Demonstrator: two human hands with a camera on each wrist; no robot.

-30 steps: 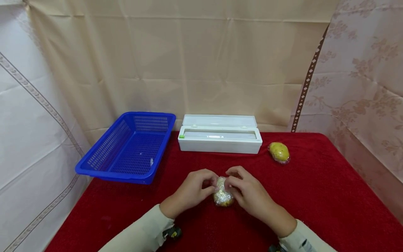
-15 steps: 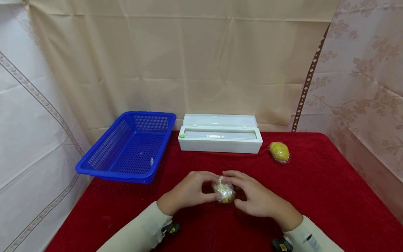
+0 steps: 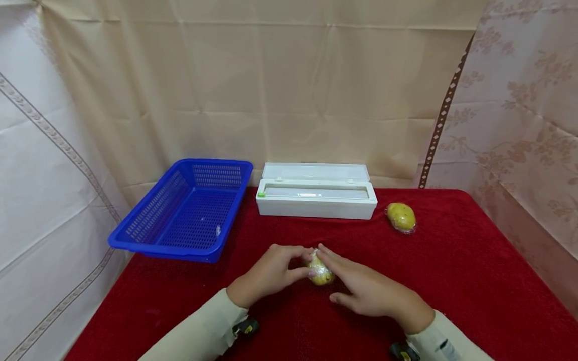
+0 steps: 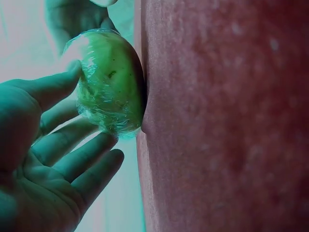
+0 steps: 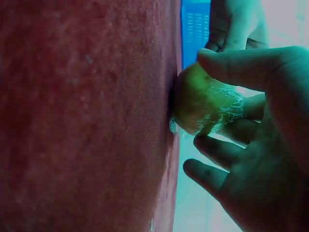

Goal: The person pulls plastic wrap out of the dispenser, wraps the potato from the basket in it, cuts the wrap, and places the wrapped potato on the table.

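A yellow potato (image 3: 322,275) wrapped in crinkled cling film sits on the red cloth between both hands. My left hand (image 3: 270,274) holds its left side, thumb in front and fingertips at the back. In the left wrist view the thumb lies against the film of the potato (image 4: 112,79), with the other fingers beneath. My right hand (image 3: 369,287) has its fingers stretched out, their tips over the top of the potato and its thumb apart. The right wrist view shows film bunched on the potato (image 5: 198,99) beside the fingers.
A white cling film box (image 3: 316,207) with its lid raised stands at the back centre. The blue basket (image 3: 168,254) is on the left. Another wrapped potato (image 3: 401,216) lies to the right of the box, on the red cloth (image 3: 456,271).
The right fingers have straightened from a curled position and now lie over the potato. Its bare yellow side shows more and the bunched film less. The left hand stays beside it.
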